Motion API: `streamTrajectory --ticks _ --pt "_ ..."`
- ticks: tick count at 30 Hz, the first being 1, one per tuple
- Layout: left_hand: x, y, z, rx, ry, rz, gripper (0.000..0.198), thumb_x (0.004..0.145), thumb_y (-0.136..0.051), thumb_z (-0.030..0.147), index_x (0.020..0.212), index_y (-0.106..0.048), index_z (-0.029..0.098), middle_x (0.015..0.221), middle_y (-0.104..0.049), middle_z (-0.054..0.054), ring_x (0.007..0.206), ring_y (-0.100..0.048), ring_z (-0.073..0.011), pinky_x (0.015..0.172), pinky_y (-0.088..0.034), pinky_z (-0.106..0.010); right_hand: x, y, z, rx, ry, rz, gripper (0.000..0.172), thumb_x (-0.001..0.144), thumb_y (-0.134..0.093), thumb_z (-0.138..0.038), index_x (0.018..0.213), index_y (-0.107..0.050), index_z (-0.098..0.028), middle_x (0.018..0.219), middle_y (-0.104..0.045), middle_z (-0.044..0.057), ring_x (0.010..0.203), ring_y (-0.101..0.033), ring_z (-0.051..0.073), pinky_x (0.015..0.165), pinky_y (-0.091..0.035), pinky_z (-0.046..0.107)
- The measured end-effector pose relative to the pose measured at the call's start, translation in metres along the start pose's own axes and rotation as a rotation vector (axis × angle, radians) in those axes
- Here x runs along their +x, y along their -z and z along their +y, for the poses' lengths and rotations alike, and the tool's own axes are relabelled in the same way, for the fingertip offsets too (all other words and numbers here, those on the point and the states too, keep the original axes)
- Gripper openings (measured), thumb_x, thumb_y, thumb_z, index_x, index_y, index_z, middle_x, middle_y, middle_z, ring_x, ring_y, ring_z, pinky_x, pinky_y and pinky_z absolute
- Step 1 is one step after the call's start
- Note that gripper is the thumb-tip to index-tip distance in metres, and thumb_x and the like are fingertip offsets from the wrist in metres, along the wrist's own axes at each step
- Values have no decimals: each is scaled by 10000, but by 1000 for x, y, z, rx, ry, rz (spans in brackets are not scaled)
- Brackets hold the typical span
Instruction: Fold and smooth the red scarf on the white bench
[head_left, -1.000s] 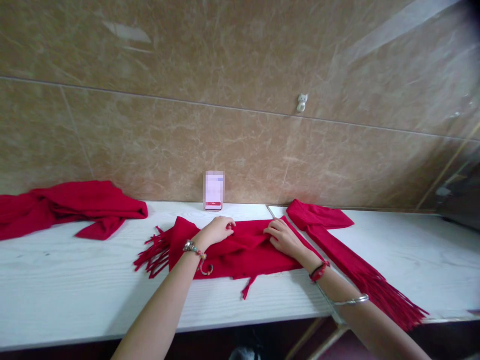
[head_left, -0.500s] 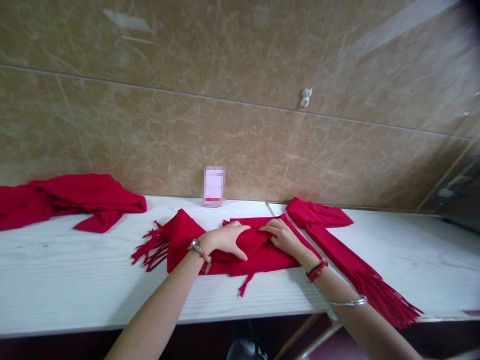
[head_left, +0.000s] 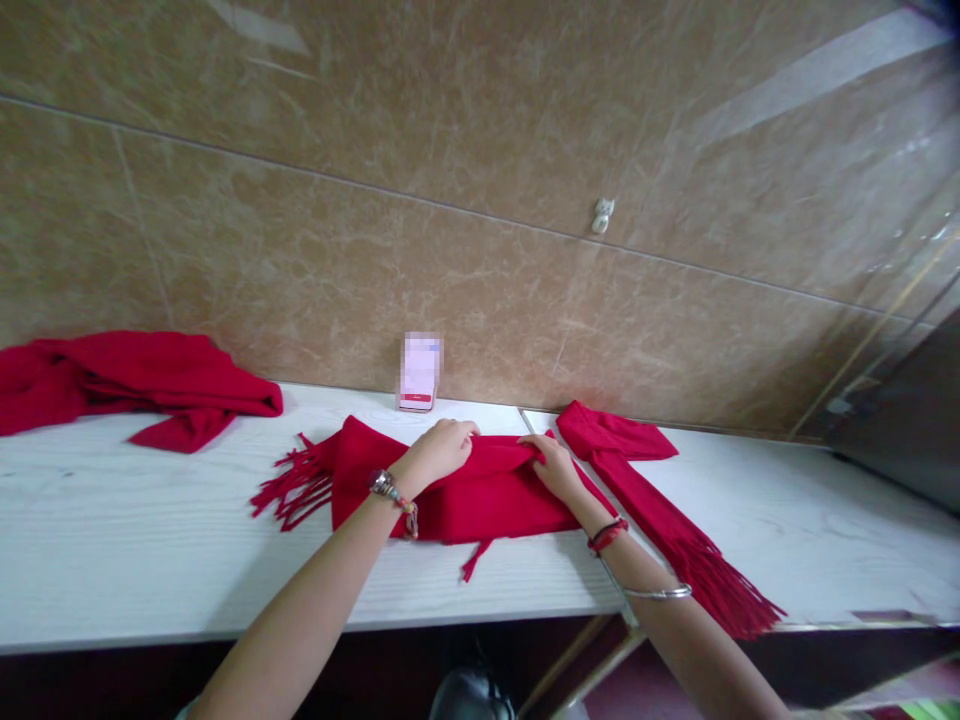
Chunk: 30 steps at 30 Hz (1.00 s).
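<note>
A folded red scarf (head_left: 480,500) with a fringe at its left end lies on the white table (head_left: 150,540) in front of me. My left hand (head_left: 439,448) grips the scarf's far edge near the middle, fingers curled over the cloth. My right hand (head_left: 551,462) pinches the same far edge just to the right. Both wrists wear bracelets. The two hands are close together, about a hand's width apart.
A second red scarf (head_left: 645,490) runs from the back towards the right front edge, its fringe hanging near the edge. A crumpled red scarf (head_left: 142,385) lies at the far left. A small card stand (head_left: 418,372) leans at the marble wall. A dark object (head_left: 892,430) sits at far right.
My left hand moved from lying flat on the middle of the scarf up to its far edge and closed on it. My right hand shifted slightly to the far edge too.
</note>
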<state>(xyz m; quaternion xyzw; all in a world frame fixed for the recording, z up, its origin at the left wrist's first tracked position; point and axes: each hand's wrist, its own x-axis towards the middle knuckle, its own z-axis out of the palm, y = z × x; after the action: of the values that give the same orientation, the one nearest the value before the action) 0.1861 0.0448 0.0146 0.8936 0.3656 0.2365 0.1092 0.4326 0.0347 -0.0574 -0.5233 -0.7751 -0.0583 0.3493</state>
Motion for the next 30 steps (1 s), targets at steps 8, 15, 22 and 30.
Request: streamTrajectory --ticks 8,15,22,30 --pt "-12 -9 7 81 -124 -169 453 684 -587 169 1131 -517 177 1201 -481 -84 1003 -523 -200 849 -409 -271 0 -5 3 -4 49 -8 351 590 -389 -34 856 -556 -190 870 -611 63 867 -523 212 823 -410 370" --pt "-11 5 10 20 -53 -87 171 762 -466 132 912 -546 154 927 -561 -53 889 -531 -169 825 -409 -268 0 -4 3 -14 21 5 328 614 -392 -41 848 -560 -197 858 -610 54 863 -527 208 812 -416 358" --pt "-18 1 15 181 -73 -126 82 740 -502 94 742 -568 144 1154 -480 -105 942 -534 -194 805 -422 -286 0 -5 5 -12 -2 0 285 661 -412 -50 849 -565 -200 865 -621 48 861 -547 200 804 -424 345" --pt "-4 14 -27 -191 107 -19 192 652 -629 181 833 -575 145 867 -626 -38 839 -570 -179 760 -425 -254 -1 -9 8 -18 4 31 144 802 -430 -190 854 -564 -201 852 -615 63 837 -552 207 763 -443 360"
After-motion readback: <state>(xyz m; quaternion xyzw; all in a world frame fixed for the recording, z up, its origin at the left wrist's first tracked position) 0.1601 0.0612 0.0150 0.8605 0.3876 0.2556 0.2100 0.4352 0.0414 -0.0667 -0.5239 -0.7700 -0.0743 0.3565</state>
